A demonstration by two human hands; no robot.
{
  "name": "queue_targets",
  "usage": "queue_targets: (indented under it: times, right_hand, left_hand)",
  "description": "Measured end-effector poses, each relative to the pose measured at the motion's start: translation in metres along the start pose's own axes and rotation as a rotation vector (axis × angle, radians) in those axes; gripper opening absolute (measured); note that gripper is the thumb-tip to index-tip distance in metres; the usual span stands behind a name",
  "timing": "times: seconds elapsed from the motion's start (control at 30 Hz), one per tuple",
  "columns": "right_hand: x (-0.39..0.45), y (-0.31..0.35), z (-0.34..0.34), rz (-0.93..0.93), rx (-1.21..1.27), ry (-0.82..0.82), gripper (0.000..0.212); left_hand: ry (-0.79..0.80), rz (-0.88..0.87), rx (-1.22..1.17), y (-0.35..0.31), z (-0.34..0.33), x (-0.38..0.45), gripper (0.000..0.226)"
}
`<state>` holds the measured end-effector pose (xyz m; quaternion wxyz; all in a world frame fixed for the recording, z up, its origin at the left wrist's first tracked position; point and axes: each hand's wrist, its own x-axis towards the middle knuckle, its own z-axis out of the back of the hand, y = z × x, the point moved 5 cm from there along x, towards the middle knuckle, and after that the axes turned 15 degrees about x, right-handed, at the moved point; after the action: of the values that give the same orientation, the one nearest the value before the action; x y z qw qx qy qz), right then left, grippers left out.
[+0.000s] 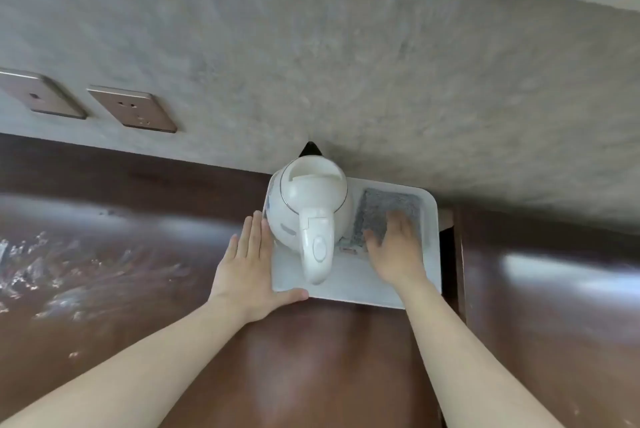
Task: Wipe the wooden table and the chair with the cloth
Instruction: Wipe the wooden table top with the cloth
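Hands first: the left hand [247, 270] lies flat with straight fingers against the left edge of a white tray [356, 292], its thumb stretched along the tray's near edge, its palm on the bench [311, 358]. The right hand [394, 251] reaches into the tray and rests on the cloth [384, 211], fingers spread and only slightly bent; whether they pinch the fabric cannot be told. The two hands are apart, with a kettle between them.

The cloth is grey, fuzzy-textured and roughly rectangular, lying flat in the right half of the tray with its long axis running from the person toward the wall. Its near end is hidden under the right hand.

The tray is smooth white plastic, rectangular with rounded corners, pushed against the wall at the back of the bench. The kettle [311, 209] stands in its left half: glossy white, rounded body, lid on top, a thick handle pointing toward the person and a dark spout tip pointing at the wall.

The bench is dark brown polished wood with bright glare patches; whitish smears and specks [52, 271] mark its left part. The wall [346, 64] behind is grey with a rough, mottled texture, and carries two bronze-coloured metallic socket plates [133, 109] at the left.
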<state>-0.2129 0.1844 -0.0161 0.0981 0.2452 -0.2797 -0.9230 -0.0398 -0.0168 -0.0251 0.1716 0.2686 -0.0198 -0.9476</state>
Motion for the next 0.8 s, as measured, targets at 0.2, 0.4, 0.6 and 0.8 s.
queue_targets:
  times: [0.2,0.4,0.6,0.8]
  right_hand:
    - [0.041,-0.021,-0.019,-0.042,-0.163,-0.028,0.102]
    - [0.039,-0.022,-0.038,0.083,-0.077,-0.26,0.079]
    - [0.033,-0.027,-0.02,0.137,0.246,-0.283,0.049]
    - [-0.003,0.012,0.028,-0.153,1.06,-0.269,0.034]
  left_hand:
    - [-0.113,0.012,-0.029,-0.003,-0.012,0.007,0.149]
    - [-0.131,0.003,-0.012,-0.001,-0.018,0.01,0.152]
    - [-0.136,0.003,0.004,-0.003,-0.016,0.009,0.152]
    - [-0.132,-0.007,0.054,-0.002,-0.006,-0.013,0.132]
